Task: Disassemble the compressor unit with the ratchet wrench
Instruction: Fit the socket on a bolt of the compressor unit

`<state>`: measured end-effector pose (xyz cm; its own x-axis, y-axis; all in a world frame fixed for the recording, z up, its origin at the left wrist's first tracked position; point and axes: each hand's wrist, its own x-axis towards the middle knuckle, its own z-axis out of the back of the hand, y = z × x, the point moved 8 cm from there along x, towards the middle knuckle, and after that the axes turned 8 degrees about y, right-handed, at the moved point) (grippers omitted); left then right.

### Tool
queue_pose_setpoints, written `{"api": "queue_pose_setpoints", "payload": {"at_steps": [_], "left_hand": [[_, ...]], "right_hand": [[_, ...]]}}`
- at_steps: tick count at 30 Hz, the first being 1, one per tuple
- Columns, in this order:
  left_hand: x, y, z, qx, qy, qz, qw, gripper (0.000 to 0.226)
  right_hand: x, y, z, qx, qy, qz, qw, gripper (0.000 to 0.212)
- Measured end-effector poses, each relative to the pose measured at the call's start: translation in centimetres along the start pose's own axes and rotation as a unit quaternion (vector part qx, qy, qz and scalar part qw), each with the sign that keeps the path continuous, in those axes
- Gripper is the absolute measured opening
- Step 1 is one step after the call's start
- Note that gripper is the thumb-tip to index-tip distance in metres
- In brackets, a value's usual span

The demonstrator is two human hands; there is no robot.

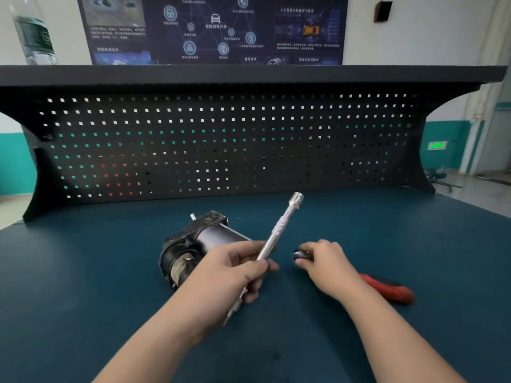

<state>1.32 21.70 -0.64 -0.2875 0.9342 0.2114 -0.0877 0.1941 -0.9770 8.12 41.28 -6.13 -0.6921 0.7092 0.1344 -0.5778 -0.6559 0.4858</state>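
Left hand (235, 272) grips extension bar (276, 230), socket end up-right; right hand (323, 258) seemingly pinches ratchet wrench (387, 290) head.

The compressor (193, 250) lies on the desk (83, 286), left of centre. The left hand (235, 269) is just before and right of it, holding an extension bar (279, 228) that slants up and away to the right. The right hand (323, 258) is right of that, on the ratchet head (300, 254); its handle (387, 288) trails right. A pegboard (221, 145) stands behind, a shelf (249, 74) above it, a bottle (33, 31) on the shelf's left
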Motion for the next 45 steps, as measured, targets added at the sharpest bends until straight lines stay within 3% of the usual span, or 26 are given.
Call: {"api": "queue_pose_setpoints", "payload": {"at_steps": [6,8,9,11,12,13,15,17,19,22,25,27,28,29,31,32,33,35,37,39,41,45], "left_hand": [[-0.2,0.0,0.5,0.022,-0.027,-0.04,0.999,0.029],[-0.1,0.0,0.6,-0.003,-0.046,-0.05,0.998,0.028],[0.0,0.0,0.7,-0.009,-0.054,-0.053,0.997,0.027],[0.1,0.3,0.6,0.023,-0.064,-0.053,0.996,0.021],[0.1,0.5,0.5,0.073,-0.067,-0.053,0.994,0.017],[0.1,0.8,0.3,0.138,-0.069,-0.051,0.987,0.011],[0.1,2.0,-0.7,0.228,-0.049,-0.012,0.972,0.005],[-0.1,3.7,-2.5,0.223,0.012,0.057,0.973,0.029],[-0.3,4.9,-4.1,0.12,0.06,0.135,0.982,0.042],[-0.5,5.0,-5.4,-0.048,0.079,0.209,0.973,0.044],[-0.5,4.7,-6.3,-0.138,0.085,0.258,0.953,0.044],[-0.4,4.4,-6.1,-0.126,0.075,0.261,0.954,0.044],[-0.4,4.3,-5.6,-0.053,0.063,0.247,0.965,0.044],[-0.6,4.2,-4.9,0.086,0.044,0.235,0.967,0.045],[-1.7,3.8,-3.5,0.369,-0.008,0.213,0.905,0.044],[-1.8,3.4,-3.1,0.424,-0.04,0.189,0.885,0.044],[-1.6,2.9,-2.8,0.425,-0.067,0.15,0.89,0.043],[-0.6,2.6,-2.3,0.344,-0.088,0.099,0.93,0.034],[0.2,3.0,-2.2,0.264,-0.07,0.09,0.958,0.017],[0.3,4.0,-2.4,0.228,-0.034,0.089,0.969,0.007],[0.2,4.2,-2.2,0.237,-0.026,0.06,0.969,0.011],[0.4,2.9,-0.9,0.283,-0.08,0.01,0.956,0.017]], "right_hand": [[-0.2,0.4,-0.8,-0.066,0.026,-0.046,0.996,0.028],[-1.4,1.9,1.7,0.058,-0.058,-0.019,0.996,0.031],[-2.4,3.1,2.7,0.214,-0.088,0.013,0.973,0.038],[-3.9,6.6,2.8,0.546,-0.032,0.099,0.831,0.061],[-4.5,8.3,2.4,0.647,0.01,0.122,0.752,0.063],[-5.0,9.4,1.9,0.718,0.031,0.123,0.684,0.058],[-5.7,9.8,1.3,0.807,0.02,0.075,0.585,0.036],[-5.9,8.7,1.3,0.848,-0.008,0.029,0.53,0.031],[-5.8,7.2,1.4,0.879,-0.02,-0.011,0.476,0.037],[-5.3,5.6,1.6,0.917,-0.033,-0.042,0.396,0.041],[-4.7,5.1,1.8,0.927,-0.041,-0.035,0.37,0.041],[-4.4,5.1,1.4,0.921,-0.056,-0.041,0.384,0.042],[-4.2,4.4,1.6,0.913,-0.082,-0.053,0.396,0.043],[-3.9,3.0,2.3,0.899,-0.131,-0.066,0.413,0.044],[-3.4,-0.9,6.1,0.85,-0.262,-0.062,0.454,0.044],[-3.0,-2.5,8.5,0.821,-0.308,-0.043,0.479,0.042],[-2.2,-3.6,10.7,0.786,-0.331,-0.026,0.521,0.04],[0.1,-3.9,13.5,0.67,-0.321,-0.018,0.67,0.034],[3.2,-2.5,13.4,0.509,-0.255,-0.027,0.822,0.026],[5.7,-1.8,11.4,0.345,-0.18,-0.056,0.919,0.021],[7.2,-2.4,8.6,0.224,-0.124,-0.114,0.96,0.021],[8.7,-2.3,3.6,0.073,-0.026,-0.166,0.983,0.021]]}}
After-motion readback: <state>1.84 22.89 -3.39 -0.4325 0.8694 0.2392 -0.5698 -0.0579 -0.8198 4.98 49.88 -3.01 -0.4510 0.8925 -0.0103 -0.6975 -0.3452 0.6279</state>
